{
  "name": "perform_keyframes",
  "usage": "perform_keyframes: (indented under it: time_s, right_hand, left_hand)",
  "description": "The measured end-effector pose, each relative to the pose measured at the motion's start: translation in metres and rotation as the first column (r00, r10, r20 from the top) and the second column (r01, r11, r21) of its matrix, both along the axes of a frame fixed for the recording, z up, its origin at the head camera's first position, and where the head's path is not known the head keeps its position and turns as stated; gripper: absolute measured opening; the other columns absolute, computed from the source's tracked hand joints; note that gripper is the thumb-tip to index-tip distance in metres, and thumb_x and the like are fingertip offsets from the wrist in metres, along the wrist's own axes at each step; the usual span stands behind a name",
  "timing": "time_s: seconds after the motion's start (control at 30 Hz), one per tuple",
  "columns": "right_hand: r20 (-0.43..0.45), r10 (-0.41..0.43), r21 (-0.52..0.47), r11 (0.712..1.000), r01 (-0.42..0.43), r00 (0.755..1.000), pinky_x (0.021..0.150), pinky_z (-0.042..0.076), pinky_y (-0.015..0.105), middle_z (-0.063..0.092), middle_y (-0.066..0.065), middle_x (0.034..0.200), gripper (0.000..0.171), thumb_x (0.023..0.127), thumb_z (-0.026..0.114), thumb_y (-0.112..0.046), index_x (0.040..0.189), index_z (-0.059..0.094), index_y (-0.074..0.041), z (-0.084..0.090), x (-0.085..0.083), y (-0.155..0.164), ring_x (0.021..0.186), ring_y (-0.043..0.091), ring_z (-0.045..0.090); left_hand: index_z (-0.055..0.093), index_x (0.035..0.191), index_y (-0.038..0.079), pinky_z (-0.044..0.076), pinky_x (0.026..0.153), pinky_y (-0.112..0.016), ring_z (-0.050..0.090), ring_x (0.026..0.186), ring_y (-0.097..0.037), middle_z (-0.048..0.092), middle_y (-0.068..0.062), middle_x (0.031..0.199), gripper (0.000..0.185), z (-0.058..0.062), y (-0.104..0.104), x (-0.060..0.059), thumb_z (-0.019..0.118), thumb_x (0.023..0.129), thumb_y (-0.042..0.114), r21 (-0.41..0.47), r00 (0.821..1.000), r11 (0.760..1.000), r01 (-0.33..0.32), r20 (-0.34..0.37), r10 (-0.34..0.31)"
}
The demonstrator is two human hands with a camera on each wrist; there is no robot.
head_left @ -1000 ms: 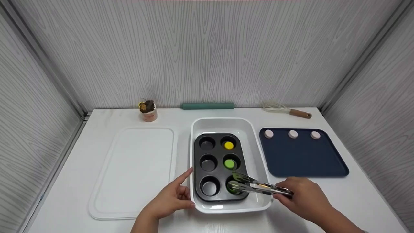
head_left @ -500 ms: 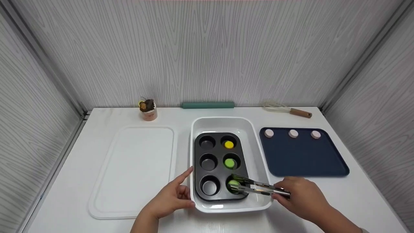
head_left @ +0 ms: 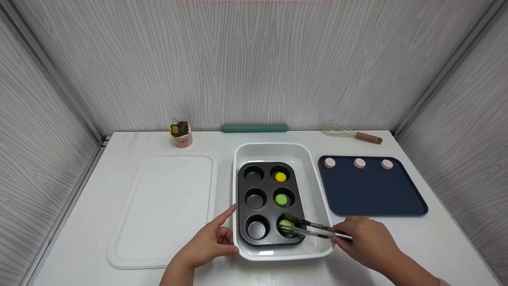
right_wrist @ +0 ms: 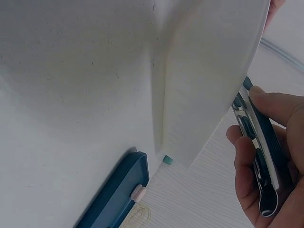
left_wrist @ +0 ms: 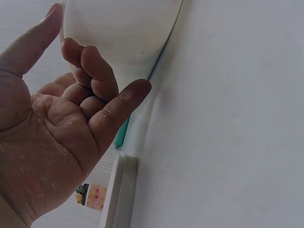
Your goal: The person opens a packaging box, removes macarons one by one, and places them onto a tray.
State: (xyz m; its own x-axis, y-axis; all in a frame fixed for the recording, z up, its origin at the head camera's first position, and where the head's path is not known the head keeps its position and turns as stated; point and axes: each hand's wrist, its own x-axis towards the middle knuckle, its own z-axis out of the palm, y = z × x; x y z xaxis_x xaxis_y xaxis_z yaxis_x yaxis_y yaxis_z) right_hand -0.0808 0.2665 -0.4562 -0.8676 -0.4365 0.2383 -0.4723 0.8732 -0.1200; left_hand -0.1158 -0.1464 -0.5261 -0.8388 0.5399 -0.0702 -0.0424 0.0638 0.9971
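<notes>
Over near-right cup: right hand (head_left: 367, 242) grips tongs (head_left: 313, 229); tips apparently straddle green disc (head_left: 285, 225). Squeeze evenly, lift vertically.

Bare table (head_left: 397, 238) lies open at four o'clock of the white dish (head_left: 317, 198), whose raised rim and the navy tray (head_left: 373, 194) at two o'clock hem passage.

Staged baking setup inside a test booth w/ grey wood-grain panel walls (head_left: 254, 63) on three sides. White table (head_left: 79, 246) w/ muffin tin (head_left: 270, 204) in white dish at 6 o'clock, whisk (head_left: 353, 135) at 2, rolling pin (head_left: 254, 128) at 12, navy tray (head_left: 371, 190) at 3.
</notes>
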Motion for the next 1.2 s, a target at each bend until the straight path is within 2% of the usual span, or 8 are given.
perform_keyframes:
  time_s: [0.37,0.67,0.83,1.2]
  right_hand:
    - [-0.014,-0.014,-0.019,1.0,0.014,1.0,0.053,0.042,0.027,0.062,-0.018,0.077,0.016,0.081,0.092,-0.024,0.092,0.081,-0.022,-0.003,0.002,0.002,0.062,-0.004,0.045]
    - [-0.082,-0.008,-0.074,0.997,0.002,0.997,0.052,0.042,0.026,0.063,-0.019,0.078,0.018,0.077,0.094,-0.023,0.091,0.082,-0.024,-0.002,0.003,0.008,0.062,-0.005,0.045]
    - [-0.129,0.019,-0.098,0.995,-0.031,0.992,0.052,0.041,0.025,0.061,-0.02,0.077,0.02,0.076,0.095,-0.021,0.091,0.082,-0.024,0.004,0.0,0.011,0.062,-0.005,0.044]
    - [-0.126,-0.006,-0.17,0.985,-0.016,0.992,0.051,0.039,0.023,0.058,-0.022,0.076,0.022,0.074,0.095,-0.017,0.092,0.084,-0.021,0.018,-0.003,0.017,0.06,-0.006,0.041]
  left_hand:
    - [0.018,0.17,0.009,0.052,0.072,-0.024,0.062,0.077,-0.015,0.067,-0.008,0.084,0.113,0.0,0.001,0.0,0.085,0.081,-0.003,-0.009,1.0,1.0,-0.001,-0.014,0.001]
    - [0.017,0.17,0.008,0.052,0.073,-0.024,0.062,0.077,-0.015,0.067,-0.009,0.085,0.113,-0.001,0.0,0.0,0.084,0.081,-0.004,0.012,1.0,1.0,0.009,-0.015,-0.009]
    - [0.016,0.17,0.008,0.052,0.074,-0.024,0.062,0.078,-0.016,0.067,-0.01,0.086,0.113,-0.001,-0.001,0.0,0.084,0.081,-0.004,0.016,1.0,1.0,0.008,-0.021,-0.008]
    - [0.016,0.171,0.009,0.052,0.073,-0.024,0.061,0.077,-0.016,0.067,-0.009,0.085,0.113,0.001,0.0,0.0,0.085,0.082,-0.003,0.0,1.0,1.0,0.011,-0.024,-0.011]
